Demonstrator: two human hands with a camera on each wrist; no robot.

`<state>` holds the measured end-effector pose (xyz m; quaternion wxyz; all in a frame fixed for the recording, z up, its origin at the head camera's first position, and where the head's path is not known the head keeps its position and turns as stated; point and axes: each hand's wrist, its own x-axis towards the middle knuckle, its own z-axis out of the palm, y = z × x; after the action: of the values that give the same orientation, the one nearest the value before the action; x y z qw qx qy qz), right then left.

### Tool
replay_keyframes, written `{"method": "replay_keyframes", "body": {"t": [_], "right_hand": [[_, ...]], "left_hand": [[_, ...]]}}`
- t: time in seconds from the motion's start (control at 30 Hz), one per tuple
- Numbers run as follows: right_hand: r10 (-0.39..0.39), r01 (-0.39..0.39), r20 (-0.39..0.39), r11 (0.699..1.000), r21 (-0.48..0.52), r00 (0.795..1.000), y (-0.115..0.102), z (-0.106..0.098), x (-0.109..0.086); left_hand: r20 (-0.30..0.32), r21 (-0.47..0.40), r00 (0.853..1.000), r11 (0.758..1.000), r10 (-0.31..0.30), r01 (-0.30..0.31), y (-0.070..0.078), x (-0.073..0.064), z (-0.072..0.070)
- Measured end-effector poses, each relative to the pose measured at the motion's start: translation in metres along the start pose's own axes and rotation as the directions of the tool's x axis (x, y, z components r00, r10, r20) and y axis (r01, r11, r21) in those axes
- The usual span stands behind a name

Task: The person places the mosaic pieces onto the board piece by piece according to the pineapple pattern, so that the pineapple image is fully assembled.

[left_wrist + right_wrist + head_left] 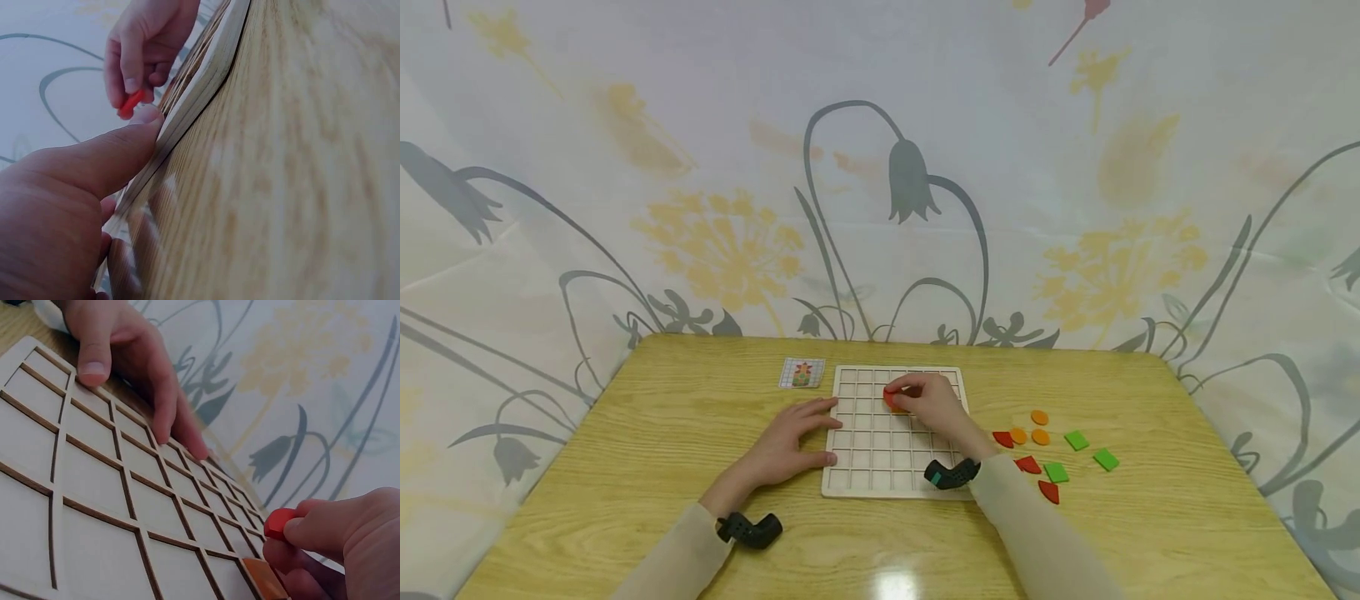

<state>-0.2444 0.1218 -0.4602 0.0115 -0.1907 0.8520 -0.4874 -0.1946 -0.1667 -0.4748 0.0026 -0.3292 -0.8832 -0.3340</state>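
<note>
A pale wooden grid board (880, 492) lies on the table with rows of square cells. My right hand (936, 406) is over its upper middle and pinches a small red piece (278, 524) between thumb and fingers. Just below those fingertips an orange tile (264, 579) sits in a cell, partly hidden by the hand. At the board's left side my left hand (787, 443) rests with fingers spread, fingertips on the edge. In the left wrist view, its thumb (119, 153) touches the board's rim, with the red piece beyond it.
Right of the board lie loose pieces: orange discs (1039, 417), red quarter-round pieces (1049, 492) and green squares (1106, 459). A small printed card (802, 373) with a gridded picture lies off the board's upper left corner. A patterned curtain (880, 250) hangs behind the wooden table (700, 383).
</note>
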Motion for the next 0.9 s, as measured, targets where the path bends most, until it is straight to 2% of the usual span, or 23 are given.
{"method": "replay_keyframes", "body": {"t": [0.4, 0.9], "right_hand": [[-0.036, 0.033, -0.038, 0.997, -0.074, 0.999, 0.007, 0.016, -0.001], [-0.026, 0.025, -0.005, 0.993, -0.116, 1.0, 0.005, 0.018, 0.001]], "left_hand": [[-0.003, -0.008, 1.0, 1.0, 0.003, -0.003, 0.0, 0.0, 0.0], [0.002, -0.002, 1.0, 1.0, -0.012, 0.012, -0.001, 0.001, 0.002]]}}
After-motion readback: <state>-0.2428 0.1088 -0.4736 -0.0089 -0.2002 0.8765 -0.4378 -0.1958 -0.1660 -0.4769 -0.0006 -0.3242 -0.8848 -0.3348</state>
